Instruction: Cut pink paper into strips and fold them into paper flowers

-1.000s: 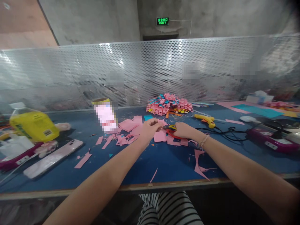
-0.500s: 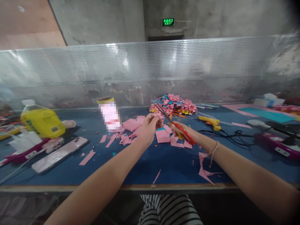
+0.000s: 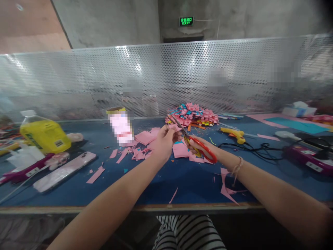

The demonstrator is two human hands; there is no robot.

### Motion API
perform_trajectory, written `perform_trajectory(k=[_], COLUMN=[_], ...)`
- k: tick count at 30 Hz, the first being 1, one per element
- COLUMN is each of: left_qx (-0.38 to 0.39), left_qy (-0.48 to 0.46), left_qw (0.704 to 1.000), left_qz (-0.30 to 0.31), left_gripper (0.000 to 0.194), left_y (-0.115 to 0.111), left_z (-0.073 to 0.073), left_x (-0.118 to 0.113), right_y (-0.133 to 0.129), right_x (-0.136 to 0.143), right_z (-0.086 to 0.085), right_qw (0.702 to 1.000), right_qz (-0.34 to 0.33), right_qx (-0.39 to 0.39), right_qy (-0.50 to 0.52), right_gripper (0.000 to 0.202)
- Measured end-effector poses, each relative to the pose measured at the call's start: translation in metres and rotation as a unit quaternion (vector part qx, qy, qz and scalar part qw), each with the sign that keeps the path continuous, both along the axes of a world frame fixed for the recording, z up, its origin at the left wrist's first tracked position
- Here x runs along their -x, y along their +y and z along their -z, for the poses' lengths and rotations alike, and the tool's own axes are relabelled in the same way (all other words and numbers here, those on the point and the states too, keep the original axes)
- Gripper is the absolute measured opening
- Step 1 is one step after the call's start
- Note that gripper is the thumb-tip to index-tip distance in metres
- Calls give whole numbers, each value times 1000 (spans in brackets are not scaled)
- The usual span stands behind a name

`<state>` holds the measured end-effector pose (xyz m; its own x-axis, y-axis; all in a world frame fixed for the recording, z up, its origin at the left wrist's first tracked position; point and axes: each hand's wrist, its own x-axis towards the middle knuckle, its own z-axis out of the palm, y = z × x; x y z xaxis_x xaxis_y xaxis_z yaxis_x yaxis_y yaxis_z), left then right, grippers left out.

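Observation:
My left hand (image 3: pixel 168 138) is closed in a pinch on a small piece of pink paper (image 3: pixel 176 128), most of it hidden by the fingers. My right hand (image 3: pixel 195 144) grips scissors with red and yellow handles (image 3: pixel 205 150). Their blades (image 3: pixel 177 121) are parted and lie close to the pink paper at my left fingertips; whether they touch it I cannot tell. Beneath both hands lie pink paper squares (image 3: pixel 180 150) and thin offcuts (image 3: pixel 139 152). Behind the hands rises a heap of pink, blue and yellow folded paper pieces (image 3: pixel 192 113).
On the right are a yellow glue gun (image 3: pixel 235 134) with a black cord and a purple power strip (image 3: pixel 310 159). To the left sit a phone (image 3: pixel 65 172) and a jug of yellow liquid (image 3: pixel 44 135). A perforated metal screen (image 3: pixel 161 76) borders the back of the blue table (image 3: pixel 153 187).
My right hand has shifted slightly left, bringing the scissors nearer to my left fingertips. The blades have opened wider around the pink paper's edge. The view has tilted a little.

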<state>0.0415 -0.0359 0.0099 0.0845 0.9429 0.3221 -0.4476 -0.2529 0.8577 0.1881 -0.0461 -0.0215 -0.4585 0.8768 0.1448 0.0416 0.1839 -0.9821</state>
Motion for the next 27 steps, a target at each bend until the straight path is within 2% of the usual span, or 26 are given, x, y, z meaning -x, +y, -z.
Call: perform_trajectory(k=[5,10,16,22,24,25,27], left_qx=[6,19,24,29,27,25,19], left_qy=[10,12,5,1,12,21,41], left_qw=[1000,1000,1000,1000,1000,999,999], left_qz=[-5,-9,-7,-1,1,2,1], left_gripper=[10,7,10,13,14,15,15], left_y=[1,0,-2,3,5,5,6], left_z=[1,-1,-4,0,2,2,3], left_x=[0,0,0,0,2,2,3], right_y=[4,1,-4,-2,0,3,8], right_x=[-2,2,6,11,9,6,-2], right_z=[2,-4,-8,-10,-12,-12,-10], right_qw=[1000,1000,998,988,970,953,897], right_qz=[-10,4,41,116,165,195,254], right_qx=[7,6,-3,-31,-83,-119,-196], right_qy=[-7,-10,-44,-99,-156,-201,-305], right_gripper=[32,37,38,38,36,35,33])
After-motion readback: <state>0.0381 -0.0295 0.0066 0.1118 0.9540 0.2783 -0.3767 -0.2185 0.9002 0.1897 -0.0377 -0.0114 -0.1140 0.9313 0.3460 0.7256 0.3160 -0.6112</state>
